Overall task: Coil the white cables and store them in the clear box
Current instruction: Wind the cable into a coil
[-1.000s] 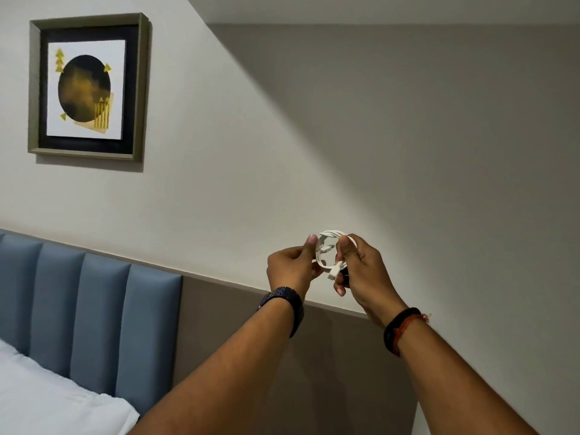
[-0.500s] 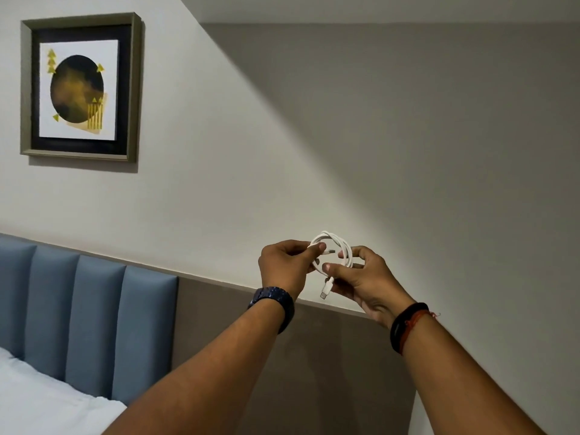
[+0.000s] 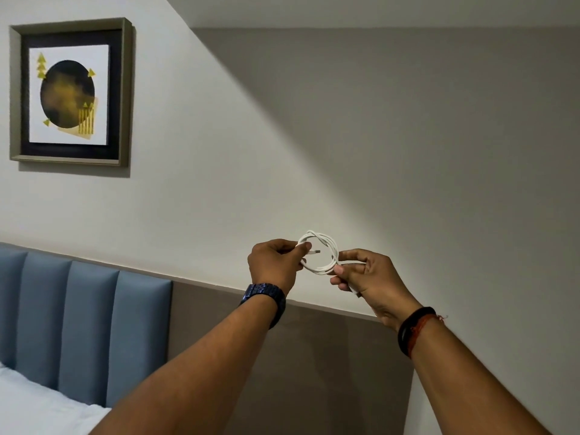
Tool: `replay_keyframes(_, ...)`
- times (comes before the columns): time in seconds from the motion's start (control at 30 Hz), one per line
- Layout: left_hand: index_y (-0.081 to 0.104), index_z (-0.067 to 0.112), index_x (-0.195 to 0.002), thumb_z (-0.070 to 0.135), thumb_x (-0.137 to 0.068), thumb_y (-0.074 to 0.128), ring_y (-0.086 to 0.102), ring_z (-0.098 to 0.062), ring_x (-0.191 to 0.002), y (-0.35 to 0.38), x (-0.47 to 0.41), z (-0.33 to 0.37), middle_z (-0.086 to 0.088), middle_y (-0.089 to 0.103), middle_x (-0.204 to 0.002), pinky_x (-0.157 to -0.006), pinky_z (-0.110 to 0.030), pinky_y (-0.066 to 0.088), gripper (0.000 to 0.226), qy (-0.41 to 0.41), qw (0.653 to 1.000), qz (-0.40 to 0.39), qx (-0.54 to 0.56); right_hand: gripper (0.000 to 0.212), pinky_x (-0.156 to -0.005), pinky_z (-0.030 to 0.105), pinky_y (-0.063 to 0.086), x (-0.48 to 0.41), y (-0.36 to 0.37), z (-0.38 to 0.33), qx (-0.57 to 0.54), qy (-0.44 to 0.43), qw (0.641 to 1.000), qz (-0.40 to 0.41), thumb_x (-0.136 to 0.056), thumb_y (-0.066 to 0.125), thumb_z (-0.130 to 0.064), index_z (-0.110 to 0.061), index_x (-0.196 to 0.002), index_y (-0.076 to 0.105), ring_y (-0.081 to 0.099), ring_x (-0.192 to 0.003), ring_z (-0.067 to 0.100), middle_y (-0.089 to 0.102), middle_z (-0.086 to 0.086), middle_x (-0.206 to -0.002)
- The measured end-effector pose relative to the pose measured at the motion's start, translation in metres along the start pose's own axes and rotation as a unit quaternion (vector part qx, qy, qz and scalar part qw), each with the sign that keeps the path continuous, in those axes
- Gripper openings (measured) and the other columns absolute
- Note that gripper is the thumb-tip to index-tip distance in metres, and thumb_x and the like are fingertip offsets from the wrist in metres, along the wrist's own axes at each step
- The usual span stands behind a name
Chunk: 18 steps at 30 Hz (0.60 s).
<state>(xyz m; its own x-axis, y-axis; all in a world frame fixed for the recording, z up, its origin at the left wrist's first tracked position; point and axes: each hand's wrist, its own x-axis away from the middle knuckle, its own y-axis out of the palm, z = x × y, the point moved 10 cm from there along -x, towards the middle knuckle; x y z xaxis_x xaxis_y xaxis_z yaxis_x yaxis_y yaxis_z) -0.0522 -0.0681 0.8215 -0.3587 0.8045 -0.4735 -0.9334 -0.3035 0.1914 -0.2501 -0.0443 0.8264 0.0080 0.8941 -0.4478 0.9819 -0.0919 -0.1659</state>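
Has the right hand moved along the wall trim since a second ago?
Yes. The right hand has slid rightward and slightly down along the grey wall trim, stretching the coiled white cable wider.

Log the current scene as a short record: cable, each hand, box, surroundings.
cable: white cable wound into a small round coil, held up in the air in front of the wall
left hand: left hand pinches the coil's left side; a plug end pokes out past its fingers
right hand: right hand grips the coil's lower right side
clear box: not in view
wrists: dark watch on left, black and orange bands on right
surroundings: framed picture on wall, blue padded headboard, white bedding
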Motion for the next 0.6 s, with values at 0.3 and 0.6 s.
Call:
replay_keyframes(0.3, 0.076, 0.014, -0.072, 0.021, -0.069, 0.083, 0.070, -0.014, -0.056, 0.010, 0.002, -0.004, -0.002, 0.073, -0.062, -0.059, -0.024, 0.059, 0.010, -0.020, 0.998, -0.056, 0.015, 0.010, -0.073, 0.022, 0.037, 0.001, -0.021, -0.018, 0.201, -0.098, 0.968, 0.113, -0.082, 0.071, -0.016, -0.020, -0.089, 0.076, 0.051, -0.082, 0.008, 0.055, -0.013, -0.085)
replay_keyframes(0.6, 0.076, 0.023, -0.069, 0.027, -0.069, 0.081, 0.069, -0.011, -0.056, 0.020, 0.012, 0.007, 0.005, 0.072, -0.062, -0.068, -0.033, 0.060, 0.007, 0.024, 0.997, -0.042, -0.052, 0.021, -0.078, 0.034, 0.059, -0.003, -0.012, 0.004, -0.075, 0.011, 0.990, 0.122, -0.077, 0.064, 0.013, -0.006, -0.078, 0.074, 0.071, -0.076, 0.023, 0.073, 0.013, -0.080)
